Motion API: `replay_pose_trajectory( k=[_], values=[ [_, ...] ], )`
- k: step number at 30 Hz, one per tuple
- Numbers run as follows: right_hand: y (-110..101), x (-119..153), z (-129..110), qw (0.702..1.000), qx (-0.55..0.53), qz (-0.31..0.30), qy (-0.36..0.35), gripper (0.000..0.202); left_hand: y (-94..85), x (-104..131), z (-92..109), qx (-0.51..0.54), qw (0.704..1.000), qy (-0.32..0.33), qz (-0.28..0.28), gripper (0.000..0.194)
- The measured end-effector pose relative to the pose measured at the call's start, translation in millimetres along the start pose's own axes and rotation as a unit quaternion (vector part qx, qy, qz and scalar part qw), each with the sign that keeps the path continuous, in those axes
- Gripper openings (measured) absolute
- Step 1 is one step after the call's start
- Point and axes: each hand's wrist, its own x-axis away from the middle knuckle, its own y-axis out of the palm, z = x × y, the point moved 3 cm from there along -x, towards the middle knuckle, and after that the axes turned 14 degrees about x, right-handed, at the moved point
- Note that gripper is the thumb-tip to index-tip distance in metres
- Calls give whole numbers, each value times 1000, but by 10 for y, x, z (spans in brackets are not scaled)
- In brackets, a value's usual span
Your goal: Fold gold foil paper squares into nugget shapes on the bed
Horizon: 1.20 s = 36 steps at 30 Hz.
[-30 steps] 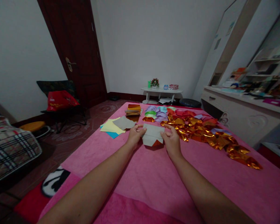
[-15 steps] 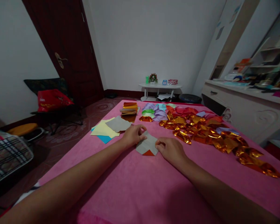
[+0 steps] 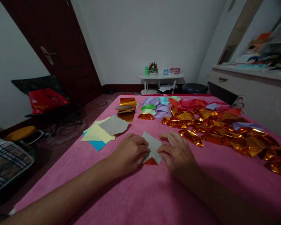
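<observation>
In the head view, the person's two hands meet at a small folded paper (image 3: pixel 154 145), which lies on the pink cloth of the table (image 3: pixel 121 193), inward from the left edge and well short of the far one. It is grey on the face, with a coppery foil patch showing at its near side. It should be very light and thin, stiff enough to hold a crease but easily crumpled or torn (the foil side may be a little slippery), so it is best taken lightly by its edges or corners. The left hand (image 3: pixel 132 151) has its fingers bunched, the tips on the paper's left side; whether they pinch or only press, one cannot tell. The right hand (image 3: pixel 178 153) is nearly closed at thumb and forefinger, which seem to pinch the right edge, its other fingers loosely curved above. Both forearms come in low from the near side, slanting inward, palms mostly down. Near the left edge, a loose grey sheet (image 3: pixel 114 125) overlaps a yellow sheet (image 3: pixel 93 131), with a blue sheet (image 3: pixel 98 145) peeping out below. A stack (image 3: pixel 127 104) sits by the far left corner, and shiny foil pieces (image 3: pixel 224 137) spread towards the right edge.
</observation>
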Motion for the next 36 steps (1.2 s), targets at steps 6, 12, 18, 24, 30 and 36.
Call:
replay_pose_trajectory(
  k=[6,12,18,24,30,36],
  values=[
    [121,18,160,992,-49,15,111,37,125,94,0,20,999,-22,23,21],
    [125,-6,198,990,-86,-19,108,6,169,124,-133,82,994,-25,64,19],
    [107,-9,132,984,-157,-27,74,11,142,121,-157,138,987,-27,78,18],
    [76,-16,44,992,-114,-47,34,13,51,112,-238,248,941,-127,193,21],
    [64,28,-96,998,-18,-45,-43,33,23,69,-511,277,881,-197,328,29],
    [11,83,-221,995,16,-18,-100,44,124,31,-616,280,921,-189,194,47]
  ],
)
